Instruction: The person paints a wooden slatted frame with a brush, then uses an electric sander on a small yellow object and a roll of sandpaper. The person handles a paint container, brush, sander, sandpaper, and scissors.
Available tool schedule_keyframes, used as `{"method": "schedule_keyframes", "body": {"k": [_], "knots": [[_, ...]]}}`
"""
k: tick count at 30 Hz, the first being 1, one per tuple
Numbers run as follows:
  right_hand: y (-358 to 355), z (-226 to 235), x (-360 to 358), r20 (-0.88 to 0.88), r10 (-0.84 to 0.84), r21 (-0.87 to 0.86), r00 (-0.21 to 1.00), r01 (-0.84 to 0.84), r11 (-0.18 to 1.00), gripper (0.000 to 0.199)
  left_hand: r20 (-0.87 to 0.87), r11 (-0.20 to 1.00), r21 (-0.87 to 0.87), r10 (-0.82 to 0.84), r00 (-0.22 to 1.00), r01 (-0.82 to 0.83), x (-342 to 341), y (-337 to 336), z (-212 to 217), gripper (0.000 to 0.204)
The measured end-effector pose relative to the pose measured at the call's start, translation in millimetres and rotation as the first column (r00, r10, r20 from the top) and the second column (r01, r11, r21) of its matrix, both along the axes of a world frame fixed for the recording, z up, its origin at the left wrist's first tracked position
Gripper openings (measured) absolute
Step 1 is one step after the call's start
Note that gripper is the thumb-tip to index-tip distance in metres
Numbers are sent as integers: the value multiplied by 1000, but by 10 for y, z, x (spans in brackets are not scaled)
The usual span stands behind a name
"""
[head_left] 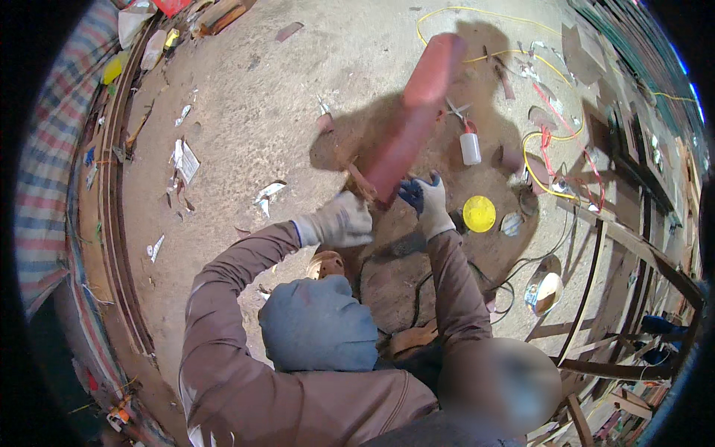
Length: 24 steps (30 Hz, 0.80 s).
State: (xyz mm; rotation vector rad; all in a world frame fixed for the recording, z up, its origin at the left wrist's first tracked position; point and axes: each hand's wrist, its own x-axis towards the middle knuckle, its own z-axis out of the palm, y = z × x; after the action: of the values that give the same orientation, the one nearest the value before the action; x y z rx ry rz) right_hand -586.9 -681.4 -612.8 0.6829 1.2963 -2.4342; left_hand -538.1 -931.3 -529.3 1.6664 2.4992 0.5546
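My left hand point(341, 220), in a pale work glove, is wrapped round the near end of a long reddish-brown piece point(412, 123). The piece is smooth, with a rounded far end, and is raised at a slant above the floor; its material is unclear. A tan strip point(363, 182) shows beside the left fist. Close to the piece's near right edge is my right hand point(430, 203), gloved with dark fingertips. Its fingers are curled together, and whatever they hold is hidden. Scissors point(457, 110) and a white bottle point(470, 147) lie on the floor beyond it.
A round yellow lid point(479, 214) sits right of my right hand. A yellow hose point(526, 153) and dark cables point(514, 287) wind over the concrete floor. Wooden frames point(655, 261) stand at right; striped sheeting point(45, 171) hangs at left. Paper scraps point(185, 161) are scattered about.
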Motion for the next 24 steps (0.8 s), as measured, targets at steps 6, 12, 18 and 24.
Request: {"method": "schedule_keyframes", "body": {"k": [6, 12, 18, 24], "knots": [[-273, -160, -14, -59, 165, 524, 985, -110, 845, 73, -107, 476, 330, 877, 469, -815, -883, 33, -287, 47], [-230, -247, 426, 121, 139, 215, 983, -162, 963, 53, 717, 332, -202, 691, 92, -921, -1184, -50, -776, 88], [-130, -233, 590, 218, 15, 120, 976, -42, 992, 42, 875, 494, -98, 456, 162, -864, -822, 232, -779, 92], [-238, -52, 533, 156, 47, 163, 987, -73, 984, 42, 944, 690, 105, 157, 289, -716, -568, 413, -531, 79]]}}
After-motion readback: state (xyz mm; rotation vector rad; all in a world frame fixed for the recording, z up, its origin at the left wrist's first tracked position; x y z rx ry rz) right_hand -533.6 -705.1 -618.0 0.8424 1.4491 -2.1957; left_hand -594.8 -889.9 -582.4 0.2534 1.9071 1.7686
